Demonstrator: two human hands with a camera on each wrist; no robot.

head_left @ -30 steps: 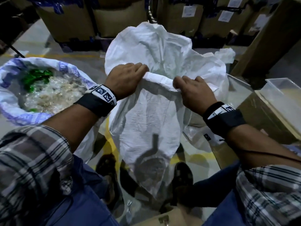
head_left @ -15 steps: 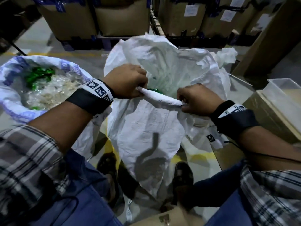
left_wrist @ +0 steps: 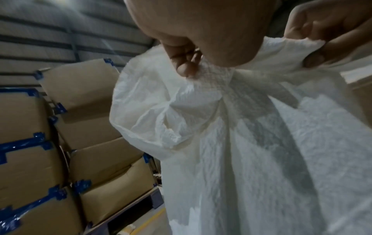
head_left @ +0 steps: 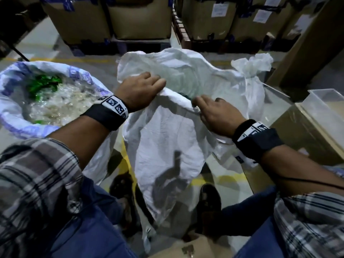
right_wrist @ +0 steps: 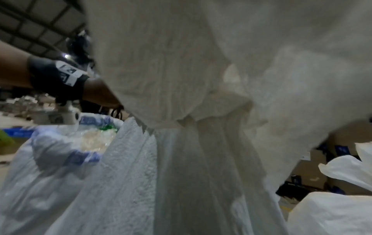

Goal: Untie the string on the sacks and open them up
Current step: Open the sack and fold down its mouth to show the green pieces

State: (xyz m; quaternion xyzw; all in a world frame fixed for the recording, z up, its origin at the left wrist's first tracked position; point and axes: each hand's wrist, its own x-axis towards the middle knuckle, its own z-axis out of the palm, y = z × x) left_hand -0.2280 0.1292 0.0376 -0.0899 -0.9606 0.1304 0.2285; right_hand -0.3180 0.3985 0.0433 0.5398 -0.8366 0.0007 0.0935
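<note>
A white woven sack (head_left: pixel 167 146) stands on the floor between my feet, mouth open, something green just showing inside. Its near rim (head_left: pixel 178 99) is rolled outward. My left hand (head_left: pixel 139 90) grips the rolled rim at its left end, fingers curled over the fabric (left_wrist: pixel 217 76). My right hand (head_left: pixel 214 112) holds the same rim at its right end. In the right wrist view the sack cloth (right_wrist: pixel 201 95) fills the frame and hides the right fingers. No string is visible.
A second sack (head_left: pixel 16 127) with blue print stands open at left, holding clear and green plastic scraps (head_left: pixel 46 101). Taped cardboard boxes (head_left: pixel 139 17) line the back on pallets. A clear bin (head_left: pixel 327 107) and a cardboard box (head_left: pixel 297 135) sit at right.
The sack's mouth has opened wider and its top has dropped as both hands rolled the near rim down and outward. The hands have moved slightly lower.
</note>
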